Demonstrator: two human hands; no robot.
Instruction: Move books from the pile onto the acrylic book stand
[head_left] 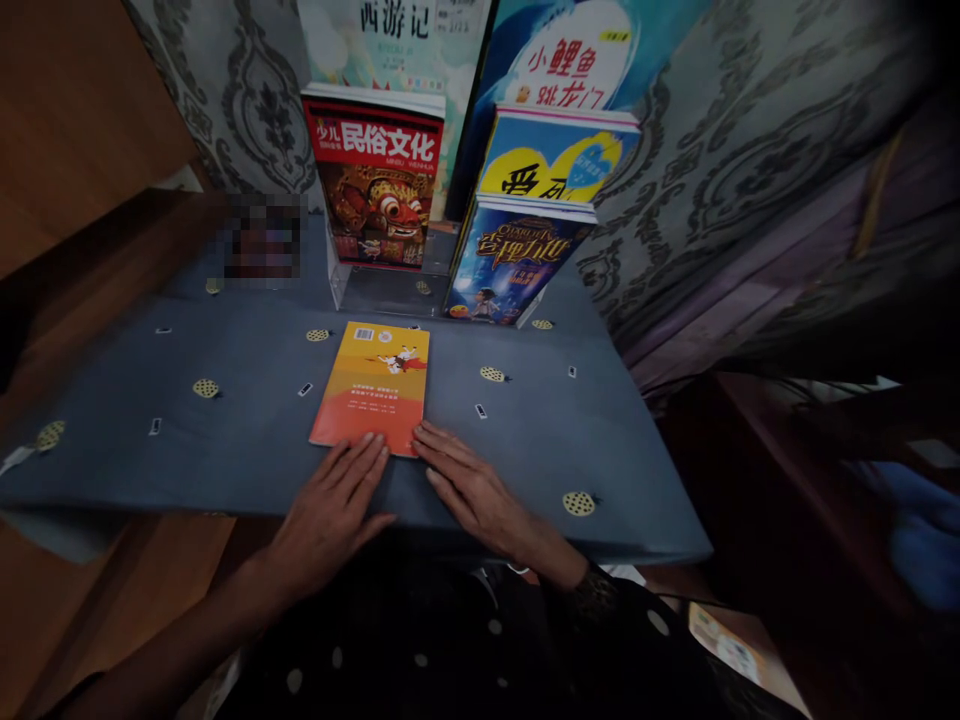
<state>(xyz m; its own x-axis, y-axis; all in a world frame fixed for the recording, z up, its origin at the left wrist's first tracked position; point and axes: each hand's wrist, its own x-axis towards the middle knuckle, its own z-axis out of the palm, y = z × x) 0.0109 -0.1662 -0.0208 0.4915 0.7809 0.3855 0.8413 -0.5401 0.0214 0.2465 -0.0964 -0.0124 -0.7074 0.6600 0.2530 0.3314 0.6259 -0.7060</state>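
Observation:
An orange book [372, 385] lies flat, back cover up, on a table covered with a grey-blue cloth [225, 440]. My left hand [330, 515] rests flat on the cloth with fingers stretched out, the fingertips touching the book's near edge. My right hand [472, 490] also lies flat and open, its fingertips at the book's near right corner. Neither hand holds anything.
Behind the orange book, a clear stand [390, 290] holds a red book [375, 180] upright. To its right stand a dark blue book [510, 260] and a yellow-and-blue book [559, 160], with two taller books against the patterned wall [712, 180]. Wooden floor lies left.

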